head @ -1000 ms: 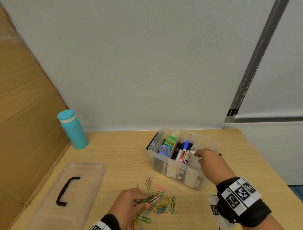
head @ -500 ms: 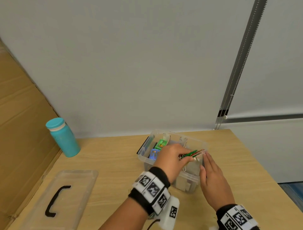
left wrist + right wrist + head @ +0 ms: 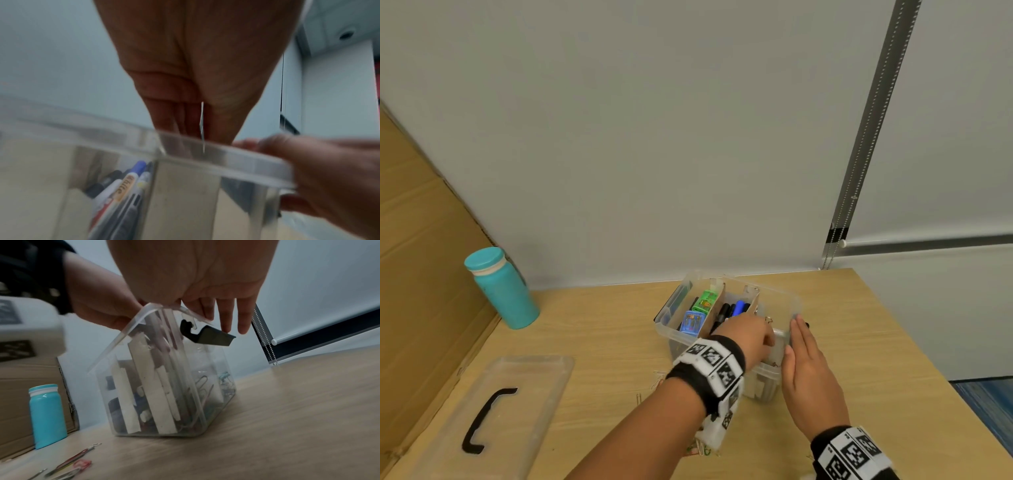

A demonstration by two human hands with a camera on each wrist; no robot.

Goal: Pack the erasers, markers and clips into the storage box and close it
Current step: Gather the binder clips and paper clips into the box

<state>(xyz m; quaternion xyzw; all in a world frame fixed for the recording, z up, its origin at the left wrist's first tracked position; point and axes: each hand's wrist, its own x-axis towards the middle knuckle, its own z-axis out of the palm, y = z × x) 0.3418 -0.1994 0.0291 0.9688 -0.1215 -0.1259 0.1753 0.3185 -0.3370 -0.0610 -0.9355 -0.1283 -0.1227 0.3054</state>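
Observation:
The clear storage box stands open on the wooden table, split by card dividers. Green and blue erasers fill its left compartment, markers the middle one. My left hand reaches down into the right compartment, fingers together below the rim; a silver paper clip shows pinched between thumb and fingers. Several clips lie at that compartment's bottom. My right hand lies flat with straight fingers against the box's right wall, beside its black latch. Loose paper clips lie on the table near me.
The clear lid with a black handle lies flat at the front left. A teal bottle stands at the back left beside a cardboard panel. The table's right edge is close to the box.
My left hand carried a bunch of coloured clips from the table to the box and has now dipped into the right compartment. My right hand went from the markers to the box's right wall.

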